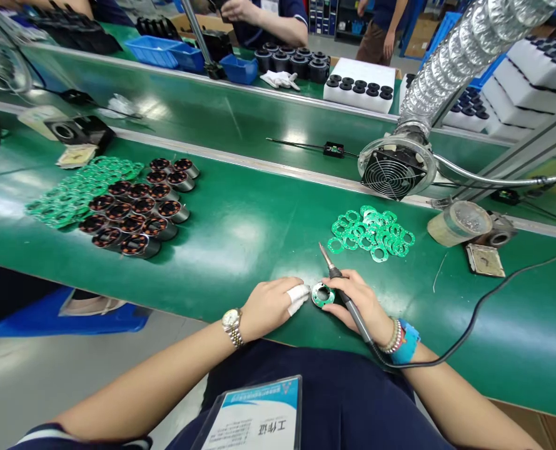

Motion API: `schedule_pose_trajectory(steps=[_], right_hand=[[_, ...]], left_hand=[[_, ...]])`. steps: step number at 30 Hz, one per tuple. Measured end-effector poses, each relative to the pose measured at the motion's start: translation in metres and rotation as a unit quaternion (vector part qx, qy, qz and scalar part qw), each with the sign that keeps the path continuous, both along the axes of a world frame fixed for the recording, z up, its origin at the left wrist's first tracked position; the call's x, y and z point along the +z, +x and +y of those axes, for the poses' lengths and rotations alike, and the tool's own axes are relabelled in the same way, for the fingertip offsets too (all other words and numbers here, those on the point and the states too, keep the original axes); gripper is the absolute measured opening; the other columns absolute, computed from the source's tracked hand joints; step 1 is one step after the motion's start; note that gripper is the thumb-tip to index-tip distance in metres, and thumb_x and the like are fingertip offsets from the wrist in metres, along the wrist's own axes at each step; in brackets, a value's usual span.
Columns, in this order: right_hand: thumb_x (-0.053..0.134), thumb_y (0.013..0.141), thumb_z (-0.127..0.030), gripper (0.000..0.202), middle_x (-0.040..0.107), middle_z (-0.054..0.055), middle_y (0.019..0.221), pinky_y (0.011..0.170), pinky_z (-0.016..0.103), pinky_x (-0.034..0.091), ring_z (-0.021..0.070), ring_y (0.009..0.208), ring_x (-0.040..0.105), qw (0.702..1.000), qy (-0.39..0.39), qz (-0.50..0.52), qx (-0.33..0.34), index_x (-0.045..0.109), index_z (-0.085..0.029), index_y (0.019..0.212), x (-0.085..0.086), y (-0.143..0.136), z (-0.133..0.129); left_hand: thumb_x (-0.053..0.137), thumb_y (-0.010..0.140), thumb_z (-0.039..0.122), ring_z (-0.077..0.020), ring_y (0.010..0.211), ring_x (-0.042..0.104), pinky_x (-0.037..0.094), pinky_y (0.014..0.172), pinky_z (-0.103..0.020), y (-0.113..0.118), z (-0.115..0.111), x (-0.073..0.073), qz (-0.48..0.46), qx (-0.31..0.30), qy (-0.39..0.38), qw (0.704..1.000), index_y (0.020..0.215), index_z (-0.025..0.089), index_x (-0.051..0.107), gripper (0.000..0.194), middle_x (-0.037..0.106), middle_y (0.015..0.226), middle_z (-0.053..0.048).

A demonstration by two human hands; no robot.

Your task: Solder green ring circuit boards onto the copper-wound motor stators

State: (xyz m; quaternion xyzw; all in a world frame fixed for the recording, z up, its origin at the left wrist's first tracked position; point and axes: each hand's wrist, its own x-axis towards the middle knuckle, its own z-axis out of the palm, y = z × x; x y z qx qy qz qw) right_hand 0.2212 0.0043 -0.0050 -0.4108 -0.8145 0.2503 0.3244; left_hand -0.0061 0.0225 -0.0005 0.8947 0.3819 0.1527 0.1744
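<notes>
At the table's front edge, a green ring-shaped circuit board sits on a round part that is mostly hidden under it. My right hand has its thumb and forefinger at the ring's right side. A soldering iron is tucked in that same hand, its tip pointing up and left, away from the ring. My left hand is closed against the ring's left side, with white tape round its fingers. The left thumb is hidden.
Loose green ring boards lie ahead of my right hand. Copper-wound stators stand at left beside more ring boards. A fan duct hangs over the back edge. The iron's cable crosses my right forearm. A co-worker's arm is opposite.
</notes>
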Motion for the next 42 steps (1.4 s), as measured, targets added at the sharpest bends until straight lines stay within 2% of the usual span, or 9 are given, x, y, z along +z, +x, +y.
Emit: schedule_pose_trajectory(steps=[4,7,9,11,14,19,30,35,42], right_hand=[[0.062,0.081,-0.027,0.035,0.063,0.007,0.103,0.085,0.038,0.048,0.0220,0.101,0.052,1.000,0.001,0.010,0.003,0.051,-0.022,0.114,-0.001,0.000,-0.001],[0.062,0.081,-0.027,0.035,0.063,0.007,0.103,0.084,0.037,0.048,0.0215,0.100,0.053,1.000,0.000,0.014,0.005,0.051,-0.021,0.114,-0.001,-0.001,0.000],[0.062,0.081,-0.026,0.035,0.063,0.007,0.103,0.084,0.037,0.048,0.0214,0.100,0.053,1.000,-0.001,0.014,0.005,0.051,-0.021,0.113,-0.001,-0.001,0.001],[0.062,0.080,-0.026,0.035,0.063,0.007,0.104,0.084,0.037,0.048,0.0213,0.100,0.053,1.000,-0.001,0.014,0.003,0.051,-0.021,0.113,-0.001,-0.001,0.001],[0.062,0.080,-0.027,0.035,0.063,0.007,0.105,0.085,0.037,0.048,0.0208,0.100,0.053,1.000,-0.002,0.018,0.004,0.051,-0.021,0.113,0.000,0.000,0.000],[0.062,0.080,-0.026,0.035,0.063,0.006,0.105,0.086,0.037,0.048,0.0203,0.100,0.053,1.000,-0.007,0.023,0.009,0.050,-0.021,0.112,0.000,0.000,0.000],[0.063,0.080,-0.024,0.035,0.064,0.006,0.106,0.085,0.036,0.048,0.0199,0.100,0.053,0.999,-0.013,0.033,0.007,0.050,-0.022,0.112,-0.002,-0.001,0.000],[0.063,0.080,-0.024,0.035,0.064,0.006,0.107,0.086,0.035,0.048,0.0196,0.100,0.053,1.000,-0.010,0.029,0.005,0.050,-0.022,0.112,-0.002,0.000,0.000],[0.062,0.080,-0.025,0.034,0.064,0.007,0.104,0.086,0.036,0.048,0.0199,0.100,0.054,1.000,-0.006,0.020,0.006,0.050,-0.021,0.112,-0.005,-0.001,-0.002]], left_hand=[[0.044,0.085,0.019,-0.0165,0.071,0.057,0.041,0.058,-0.025,0.001,0.004,0.001,0.036,-0.050,0.048,0.997,0.088,0.016,0.061,0.018,0.065,0.087,-0.006],[0.044,0.080,0.018,-0.0137,0.062,0.052,0.039,0.056,-0.024,0.015,0.007,0.006,-0.037,0.018,-0.114,0.993,0.070,0.015,0.058,0.017,0.059,0.070,-0.004],[0.043,0.076,0.018,-0.0110,0.051,0.046,0.036,0.049,-0.022,0.025,0.009,0.009,-0.121,0.106,-0.321,0.934,0.060,0.015,0.050,0.018,0.050,0.056,0.000],[0.043,0.074,0.021,-0.0090,0.042,0.041,0.030,0.040,-0.020,0.029,0.009,0.010,-0.201,0.177,-0.513,0.815,0.059,0.016,0.045,0.016,0.043,0.049,0.003],[0.052,0.074,0.029,-0.0078,0.042,0.043,0.031,0.039,-0.019,0.023,0.010,0.009,-0.251,0.176,-0.621,0.721,0.064,0.015,0.049,0.018,0.048,0.052,0.003],[0.059,0.076,0.032,-0.0060,0.046,0.046,0.039,0.047,-0.019,0.009,0.015,0.002,-0.240,0.118,-0.534,0.802,0.082,0.014,0.058,0.020,0.056,0.060,0.003],[0.061,0.074,0.031,-0.0069,0.046,0.050,0.043,0.047,-0.020,0.010,0.020,-0.005,-0.252,0.092,-0.487,0.831,0.076,0.013,0.060,0.018,0.058,0.063,0.000],[0.059,0.076,0.031,-0.0064,0.043,0.050,0.042,0.045,-0.018,0.020,0.017,-0.006,-0.271,0.088,-0.495,0.821,0.073,0.014,0.050,0.020,0.054,0.056,0.003],[0.056,0.079,0.033,-0.0072,0.041,0.051,0.041,0.039,-0.017,0.040,-0.004,-0.007,-0.371,0.210,-0.483,0.765,0.092,0.018,0.043,0.024,0.050,0.060,0.007]])
